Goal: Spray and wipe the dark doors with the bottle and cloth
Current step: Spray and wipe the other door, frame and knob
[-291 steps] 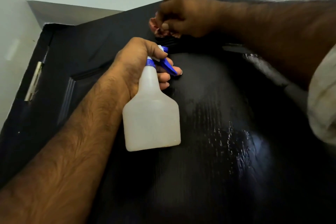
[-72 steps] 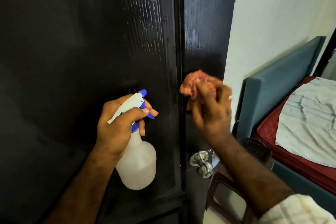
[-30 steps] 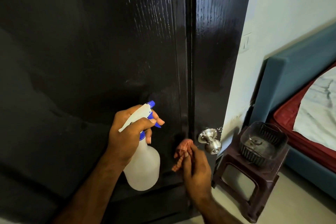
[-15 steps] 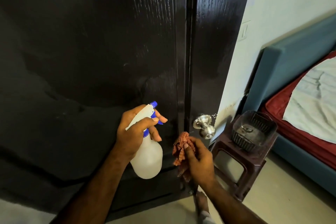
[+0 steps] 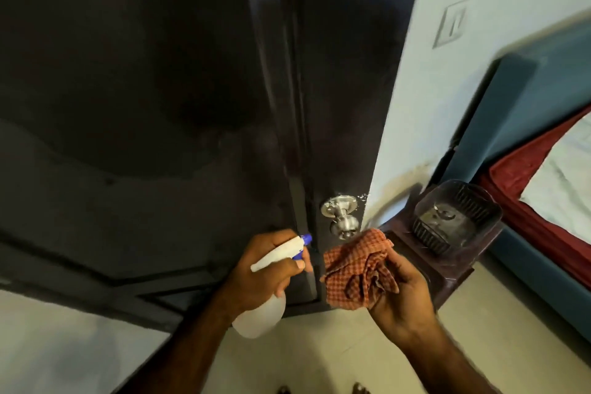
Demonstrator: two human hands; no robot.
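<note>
Bedroom corner, dark door (image 5: 144,73) filling the left of the view.

Low against its panel, the left hand (image 5: 265,269) grips the spray bottle (image 5: 260,313) by the neck, a finger at the trigger, nozzle aimed at the door edge. Just right, below the steel knob (image 5: 340,217), the right hand (image 5: 399,291) holds the bunched checked cloth (image 5: 355,269) in curled fingers, apparently off the wood. Further right stand a brown stool (image 5: 447,272) and a bed (image 5: 543,201). The lower door seems the part left; how much is finished I cannot tell.
</note>
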